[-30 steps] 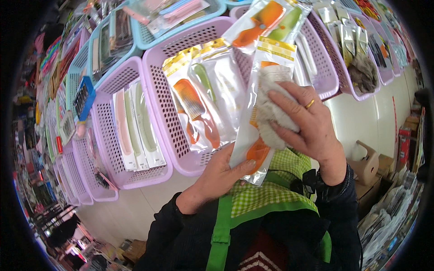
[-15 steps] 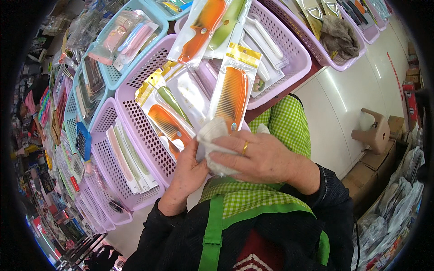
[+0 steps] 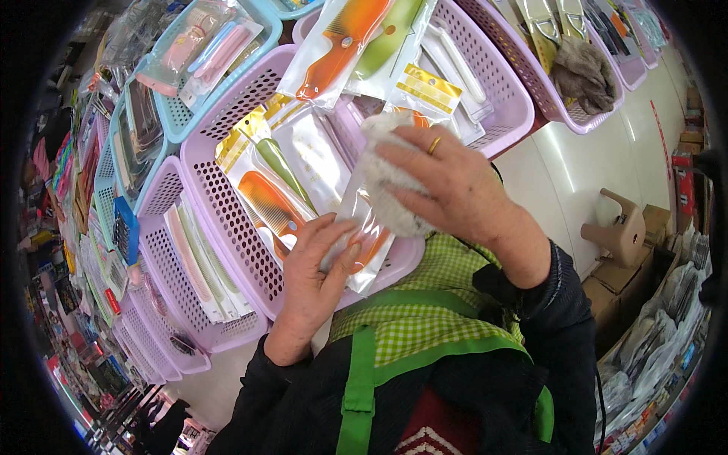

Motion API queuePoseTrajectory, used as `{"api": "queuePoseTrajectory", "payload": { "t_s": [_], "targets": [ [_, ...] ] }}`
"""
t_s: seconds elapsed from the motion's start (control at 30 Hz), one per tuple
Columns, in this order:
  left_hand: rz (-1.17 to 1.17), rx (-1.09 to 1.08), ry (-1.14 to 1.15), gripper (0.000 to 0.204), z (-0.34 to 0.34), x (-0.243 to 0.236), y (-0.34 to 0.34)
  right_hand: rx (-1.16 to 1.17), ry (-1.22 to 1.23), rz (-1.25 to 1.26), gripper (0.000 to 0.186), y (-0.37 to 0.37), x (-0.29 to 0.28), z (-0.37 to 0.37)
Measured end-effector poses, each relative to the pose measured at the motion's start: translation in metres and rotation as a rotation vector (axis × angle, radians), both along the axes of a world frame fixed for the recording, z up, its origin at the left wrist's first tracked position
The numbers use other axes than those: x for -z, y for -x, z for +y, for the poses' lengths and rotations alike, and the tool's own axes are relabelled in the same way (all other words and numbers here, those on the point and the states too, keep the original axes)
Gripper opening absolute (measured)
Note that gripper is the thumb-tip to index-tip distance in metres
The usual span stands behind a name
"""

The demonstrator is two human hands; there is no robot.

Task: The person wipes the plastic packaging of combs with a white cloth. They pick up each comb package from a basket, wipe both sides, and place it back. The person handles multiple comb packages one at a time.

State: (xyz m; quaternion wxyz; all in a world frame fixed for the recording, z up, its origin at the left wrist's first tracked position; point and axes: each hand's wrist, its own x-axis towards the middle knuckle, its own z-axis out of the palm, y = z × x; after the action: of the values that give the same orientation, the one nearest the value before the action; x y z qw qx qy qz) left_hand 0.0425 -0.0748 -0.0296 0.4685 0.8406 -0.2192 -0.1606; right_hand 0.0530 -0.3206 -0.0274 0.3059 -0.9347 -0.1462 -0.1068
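Note:
My right hand [image 3: 466, 182] is closed on a fluffy white cloth [image 3: 385, 178], which lies against an orange comb in a clear bag with a yellow top [image 3: 426, 92]. The cloth covers the middle of that comb; its lower end shows beneath. With thumb and fingers, my left hand [image 3: 307, 265] pinches the left side of the same bag. The bagged comb rests over a lilac basket [image 3: 241, 227]. Left of it in the basket lie another bagged orange comb [image 3: 265, 199] and a bagged green comb [image 3: 282, 173].
A large bagged orange comb [image 3: 343, 44] and a green one [image 3: 390, 38] lie across the baskets at the top. Blue baskets [image 3: 171, 125] and more lilac ones stand left. A grey-brown cloth [image 3: 584, 73] hangs over a basket at upper right. A beige stool [image 3: 616, 227] stands right.
My right hand and the white cloth have moved up and right over the bagged comb. The comb's lower end has come into view, and my left hand now grips the bag lower down.

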Motion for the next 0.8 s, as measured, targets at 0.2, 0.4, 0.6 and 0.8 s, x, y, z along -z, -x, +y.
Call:
{"api": "queuePoseTrajectory", "payload": {
  "t_s": [0.2,0.4,0.6,0.8],
  "targets": [
    [-0.104,0.208,-0.08,0.047,0.006,-0.016,-0.009,0.182,0.001,-0.029,0.037,-0.019,0.005,-0.027],
    [-0.217,0.412,-0.276,0.07,0.011,-0.037,-0.014,0.208,-0.033,0.009,0.036,-0.016,0.008,-0.031],
    [-0.556,0.383,-0.569,0.061,0.002,-0.025,-0.004,0.201,-0.022,-0.027,0.036,-0.013,0.008,-0.03],
    [-0.705,0.298,-0.503,0.046,0.003,-0.016,0.004,0.152,-0.054,-0.068,0.039,-0.001,-0.002,-0.032]
  ]
}}
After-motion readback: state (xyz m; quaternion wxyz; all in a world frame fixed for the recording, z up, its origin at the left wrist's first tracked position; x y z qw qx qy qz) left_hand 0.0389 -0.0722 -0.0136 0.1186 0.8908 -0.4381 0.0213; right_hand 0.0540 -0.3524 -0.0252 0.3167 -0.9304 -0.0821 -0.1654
